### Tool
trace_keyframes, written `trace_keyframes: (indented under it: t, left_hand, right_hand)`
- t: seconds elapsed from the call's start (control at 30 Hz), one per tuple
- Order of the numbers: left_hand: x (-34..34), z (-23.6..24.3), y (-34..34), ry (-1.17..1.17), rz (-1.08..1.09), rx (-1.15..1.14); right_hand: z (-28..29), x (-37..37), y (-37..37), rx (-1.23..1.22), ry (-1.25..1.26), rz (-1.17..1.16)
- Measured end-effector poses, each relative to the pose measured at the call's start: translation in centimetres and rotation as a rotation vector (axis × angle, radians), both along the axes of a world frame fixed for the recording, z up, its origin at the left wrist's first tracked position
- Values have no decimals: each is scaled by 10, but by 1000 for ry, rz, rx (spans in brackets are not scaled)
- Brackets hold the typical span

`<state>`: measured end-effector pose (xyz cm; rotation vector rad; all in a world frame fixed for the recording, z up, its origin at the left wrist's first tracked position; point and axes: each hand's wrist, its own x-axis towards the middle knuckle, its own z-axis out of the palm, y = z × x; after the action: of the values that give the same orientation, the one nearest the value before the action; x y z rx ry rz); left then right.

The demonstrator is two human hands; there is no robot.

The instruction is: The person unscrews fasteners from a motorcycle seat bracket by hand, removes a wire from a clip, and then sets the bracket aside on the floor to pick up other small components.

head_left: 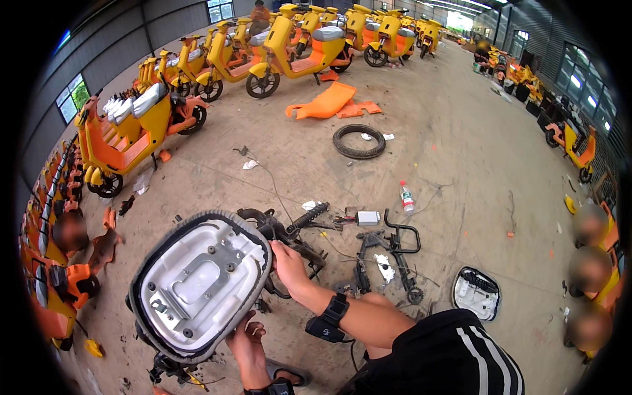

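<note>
A scooter seat [197, 280] is turned underside up, showing its white plastic base, metal bracket, screws and dark padded rim. On the seat's right edge, my right hand [289, 266] is closed, its thumb along the rim. Lower down, my left hand [247, 342] is closed on the near edge with curled fingers; part of them is hidden by the seat. Behind and beneath the seat lies a dark scooter frame [306, 243] with a shock absorber, partly covered by it.
Loose metal frame parts [378, 253], a silver controller box [367, 218] and a plastic bottle [407, 197] lie ahead. A second seat [476, 293] rests at right. Farther off are a tyre [359, 141], orange panels [329, 102] and rows of yellow scooters [283, 49].
</note>
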<state>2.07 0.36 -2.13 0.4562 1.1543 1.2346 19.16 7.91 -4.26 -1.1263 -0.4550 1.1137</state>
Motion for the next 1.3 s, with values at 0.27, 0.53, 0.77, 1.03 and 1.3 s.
trace_keyframes:
  t: [0.27, 0.53, 0.77, 1.03, 1.3]
  left_hand:
    - [7, -18, 11, -6, 26, -67]
    - [21, -15, 4, 29, -36, -16]
    - [31, -8, 6, -23, -57, 11]
    - [42, -20, 11, -52, 34, -16]
    - [36, -34, 22, -121, 72, -33]
  right_hand:
    - [8, 0, 2, -23, 73, -8]
    - [23, 8, -10, -28, 116, 66]
    - [27, 14, -15, -41, 113, 103]
    - [27, 20, -16, -50, 94, 96]
    - [32, 36, -21, -38, 124, 93]
